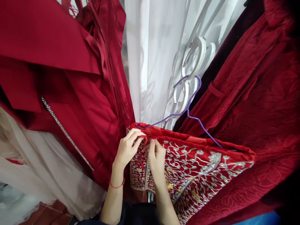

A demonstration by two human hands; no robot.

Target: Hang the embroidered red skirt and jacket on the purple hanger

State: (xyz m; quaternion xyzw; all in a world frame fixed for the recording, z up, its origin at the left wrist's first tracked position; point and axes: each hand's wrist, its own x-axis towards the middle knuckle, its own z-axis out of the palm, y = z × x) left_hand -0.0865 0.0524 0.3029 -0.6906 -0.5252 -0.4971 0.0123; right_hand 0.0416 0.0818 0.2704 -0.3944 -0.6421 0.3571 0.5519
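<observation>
Both hands pinch the top edge of the embroidered red garment (194, 162), which hangs on the purple wire hanger (187, 109) betw. a satin dress (77, 103) & a velvet robe (253, 103); left hand (127, 148) nips a small red loop, right hand (156, 156) closed on fabric beside it; I'd keep the edge taut, work w/ fingertips only.
</observation>
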